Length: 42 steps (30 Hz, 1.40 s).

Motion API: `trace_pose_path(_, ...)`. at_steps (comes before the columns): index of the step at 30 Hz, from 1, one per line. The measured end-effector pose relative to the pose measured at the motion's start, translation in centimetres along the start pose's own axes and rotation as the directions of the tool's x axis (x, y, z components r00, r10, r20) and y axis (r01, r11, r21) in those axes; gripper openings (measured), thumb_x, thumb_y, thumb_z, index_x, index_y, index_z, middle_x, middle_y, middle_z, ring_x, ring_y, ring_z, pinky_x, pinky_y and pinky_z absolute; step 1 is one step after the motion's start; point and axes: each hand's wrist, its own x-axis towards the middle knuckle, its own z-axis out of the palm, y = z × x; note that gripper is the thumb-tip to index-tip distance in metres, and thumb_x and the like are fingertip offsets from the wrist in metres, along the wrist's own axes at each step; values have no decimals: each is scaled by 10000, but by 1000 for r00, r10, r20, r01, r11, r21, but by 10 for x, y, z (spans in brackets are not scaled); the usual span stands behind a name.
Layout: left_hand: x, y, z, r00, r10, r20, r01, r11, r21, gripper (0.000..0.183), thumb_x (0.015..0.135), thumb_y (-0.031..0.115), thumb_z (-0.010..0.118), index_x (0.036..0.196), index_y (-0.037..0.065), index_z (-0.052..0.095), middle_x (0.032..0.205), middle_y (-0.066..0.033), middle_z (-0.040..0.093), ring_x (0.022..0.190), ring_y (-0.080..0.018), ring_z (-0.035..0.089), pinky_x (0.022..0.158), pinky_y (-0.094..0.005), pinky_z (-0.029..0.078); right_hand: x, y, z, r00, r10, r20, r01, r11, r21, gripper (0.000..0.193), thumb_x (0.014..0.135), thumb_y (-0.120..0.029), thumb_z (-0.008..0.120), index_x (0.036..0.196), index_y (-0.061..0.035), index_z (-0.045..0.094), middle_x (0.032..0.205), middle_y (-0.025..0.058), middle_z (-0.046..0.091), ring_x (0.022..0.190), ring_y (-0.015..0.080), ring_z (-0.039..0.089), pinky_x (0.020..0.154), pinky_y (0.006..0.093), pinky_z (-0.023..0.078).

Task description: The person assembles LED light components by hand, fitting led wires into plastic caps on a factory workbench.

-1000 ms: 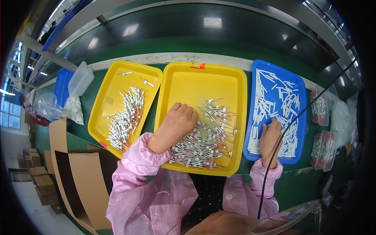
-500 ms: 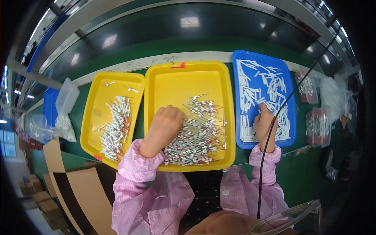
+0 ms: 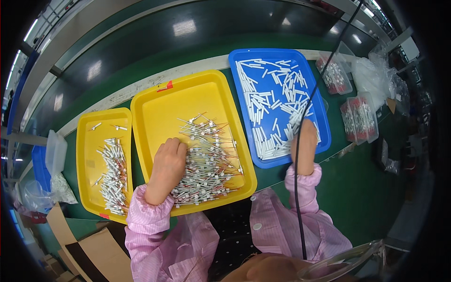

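Note:
My left hand (image 3: 167,164) rests in the large yellow tray (image 3: 164,98), its fingers curled down at the left side of a heap of thin-leaded parts with white bodies (image 3: 206,171). Its fingertips are hidden, so I cannot make out what they hold. Over the right part of the blue tray (image 3: 240,101), my right hand (image 3: 305,143) reaches down with bent fingers among short white tubes (image 3: 270,148). What lies between those fingers is hidden. A black cable (image 3: 299,202) passes in front of this hand.
To the left, a smaller yellow tray (image 3: 87,155) holds similar white-bodied parts. Clear plastic boxes of parts (image 3: 360,118) and plastic bags (image 3: 364,77) lie at the right. Cardboard boxes (image 3: 103,251) stand below the green table's edge at the lower left.
The view has turned, so the trays appear farther left and tilted. My right hand has shifted toward the blue tray's right side. My left hand stays at the heap's left edge.

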Motion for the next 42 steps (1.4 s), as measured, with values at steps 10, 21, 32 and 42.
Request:
trace_pose_path(10, -9, 12, -16, 961, -124, -245, 87, 984, -156, 139, 824, -55, 615, 945, -27, 555, 838, -174, 584, 778, -356, 571, 701, -414, 466, -7, -86, -12, 988, -155, -21, 145, 858, 493, 130, 873, 42, 563, 983, 4, 622, 929, 184, 622, 852, 358, 606, 731, 374, 472)
trace_pose_path(21, -34, 67, -62, 887, -424, -185, 108, 578, -809, 215, 761, -117, 707, 969, -69, 687, 793, -145, 694, 678, -193, 671, 640, -270, 523, -13, -131, -18, 842, -469, 265, -268, 62, 961, 113, 849, 72, 653, 957, 45, 638, 946, 100, 622, 891, 151, 605, 771, 262, 489)
trace_pose_path(32, -47, 69, -67, 860, -500, 107, 297, 317, -901, 307, 764, -110, 728, 1062, -80, 658, 830, -146, 713, 692, -170, 696, 649, -243, 547, -7, -134, -34, 832, -552, 58, 51, 181, 982, 133, 770, 64, 701, 888, 9, 674, 896, 93, 610, 805, 203, 580, 708, 295, 465)
trace_pose_path(42, -39, 66, -63, 914, 225, -338, -314, 920, -234, 395, 750, 1, 667, 1124, -104, 595, 994, -279, 673, 833, -314, 709, 676, -321, 591, -14, -138, -31, 779, -624, 66, 100, 227, 969, 149, 729, 14, 744, 861, -19, 683, 710, 51, 582, 596, 218, 554, 528, 301, 429)
